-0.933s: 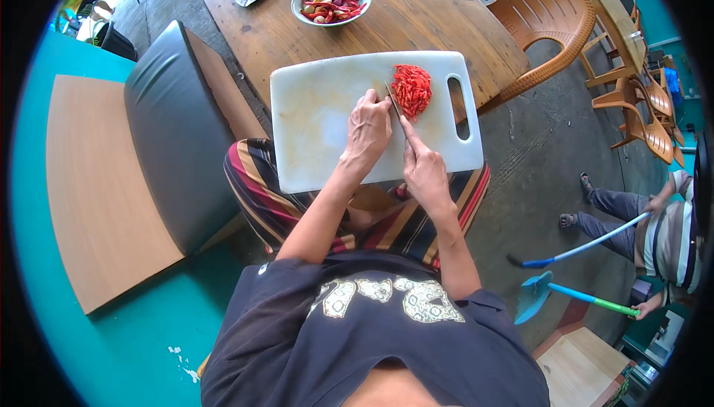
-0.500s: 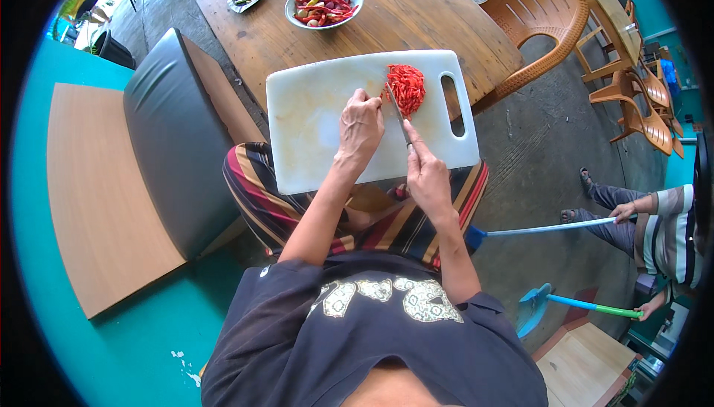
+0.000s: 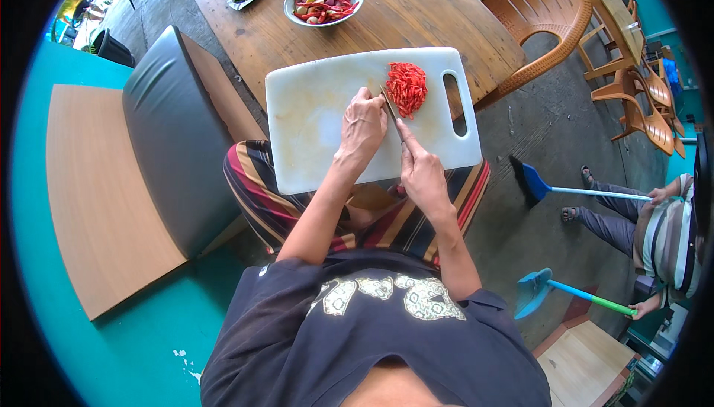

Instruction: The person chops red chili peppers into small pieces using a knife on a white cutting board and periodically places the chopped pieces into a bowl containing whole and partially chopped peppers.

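White board beneath 1 knife (right hand)

Board lies open leftward; red heap blocks rightward.

Bright, fairly even light covers the board, with a pale, bluish glare patch near its middle. Far up and left of it, the background washes out. Left of it, the seat shows soft highlights. Chairs far right of it look warped toward the black fisheye rim.
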A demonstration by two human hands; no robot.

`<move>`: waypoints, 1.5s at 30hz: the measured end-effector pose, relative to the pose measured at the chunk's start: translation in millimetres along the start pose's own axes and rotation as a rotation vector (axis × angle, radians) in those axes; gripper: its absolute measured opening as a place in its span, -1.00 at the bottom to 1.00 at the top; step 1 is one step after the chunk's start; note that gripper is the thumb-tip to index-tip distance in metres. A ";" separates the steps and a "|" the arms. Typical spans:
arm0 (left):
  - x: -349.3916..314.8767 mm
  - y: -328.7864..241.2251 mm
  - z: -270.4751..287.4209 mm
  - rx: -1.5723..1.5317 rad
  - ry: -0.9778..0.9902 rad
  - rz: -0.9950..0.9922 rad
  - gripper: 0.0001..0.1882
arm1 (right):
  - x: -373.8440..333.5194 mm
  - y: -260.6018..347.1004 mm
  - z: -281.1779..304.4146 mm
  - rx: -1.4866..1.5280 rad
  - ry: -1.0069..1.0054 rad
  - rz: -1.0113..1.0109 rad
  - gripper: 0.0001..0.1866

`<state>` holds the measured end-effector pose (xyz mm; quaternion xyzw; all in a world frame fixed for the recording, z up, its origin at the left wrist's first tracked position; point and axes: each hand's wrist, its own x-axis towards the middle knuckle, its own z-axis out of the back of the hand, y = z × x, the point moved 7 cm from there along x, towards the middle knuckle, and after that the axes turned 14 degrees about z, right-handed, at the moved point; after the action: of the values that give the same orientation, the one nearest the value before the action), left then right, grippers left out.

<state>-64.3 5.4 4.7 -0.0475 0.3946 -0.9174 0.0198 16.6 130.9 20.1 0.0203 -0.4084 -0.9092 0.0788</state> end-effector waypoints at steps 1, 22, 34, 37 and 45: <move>0.6 0.0 -0.1 0.002 0.003 -0.003 -0.82 | 2.0 1.1 1.2 -0.013 0.009 0.020 -0.46; 1.7 1.5 -0.2 -0.068 -0.094 -0.012 -0.86 | 1.3 -1.7 13.0 0.070 -0.086 0.011 -0.54; 3.0 1.8 -1.4 -0.072 -0.045 0.007 -0.84 | -1.9 -5.0 -1.0 0.073 -0.029 -0.021 -0.53; 3.0 2.4 -0.9 -0.082 -0.034 0.012 -0.83 | 0.2 -2.3 2.0 0.071 -0.030 -0.005 -0.53; 2.6 -0.7 3.3 -0.068 -0.083 0.003 -0.85 | 10.0 -4.9 -7.1 -0.009 -0.040 0.052 -0.44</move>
<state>-66.6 3.3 7.7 -0.0857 0.4244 -0.9007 0.0358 6.8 127.3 12.0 -0.0087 -0.4063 -0.9088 0.0943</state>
